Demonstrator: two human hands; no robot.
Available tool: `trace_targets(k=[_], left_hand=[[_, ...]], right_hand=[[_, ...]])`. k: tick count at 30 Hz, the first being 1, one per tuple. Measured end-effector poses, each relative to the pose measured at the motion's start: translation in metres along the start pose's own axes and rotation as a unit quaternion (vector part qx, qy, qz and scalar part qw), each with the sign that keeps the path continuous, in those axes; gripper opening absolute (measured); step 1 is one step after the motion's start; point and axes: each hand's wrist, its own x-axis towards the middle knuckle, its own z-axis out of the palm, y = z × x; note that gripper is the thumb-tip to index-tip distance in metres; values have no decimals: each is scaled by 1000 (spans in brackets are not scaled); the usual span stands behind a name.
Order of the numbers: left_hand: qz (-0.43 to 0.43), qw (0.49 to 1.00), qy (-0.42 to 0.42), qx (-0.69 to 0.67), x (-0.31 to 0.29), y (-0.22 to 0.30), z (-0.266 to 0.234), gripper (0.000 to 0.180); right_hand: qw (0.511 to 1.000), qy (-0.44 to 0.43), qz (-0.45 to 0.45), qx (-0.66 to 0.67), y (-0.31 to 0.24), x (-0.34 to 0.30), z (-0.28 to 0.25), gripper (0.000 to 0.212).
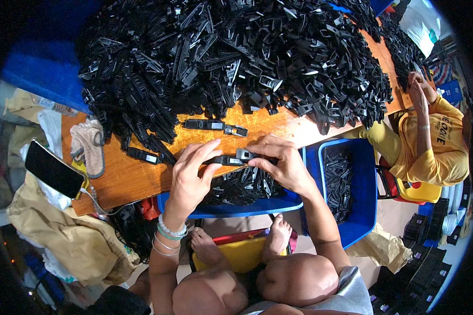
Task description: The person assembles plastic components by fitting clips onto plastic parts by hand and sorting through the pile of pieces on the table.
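Over the near edge of the wooden table (126, 184), both hands are on one long black plastic clip-like part (228, 160). My left hand (192, 170) pinches its left end between thumb and fingers. The fingers of my right hand (284, 160) close on the right end, where a small grey piece (244, 154) shows; whether that is a separate piece I cannot tell. Just beyond my hands lies another assembled-looking black part (215, 126) on the tabletop. One more black part (144, 156) rests to the left of my left hand.
A big heap of black plastic parts (231, 58) covers the far table. Below the edge sits a blue bin (231, 210) with black pieces, another blue bin (360, 226) at right. A phone (55, 168) is at left. A person in yellow (431, 142) works at right.
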Motion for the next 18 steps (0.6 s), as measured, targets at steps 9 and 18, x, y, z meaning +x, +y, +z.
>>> trace_targets(k=[9,18], left_hand=[[40,997,-50,52,8,6,-2,54],[42,996,-6,79,20,7,-7,51]], right_hand=[[999,7,-17,-26,-14,4,15,31],[996,81,34,27,-6,12,7,31]])
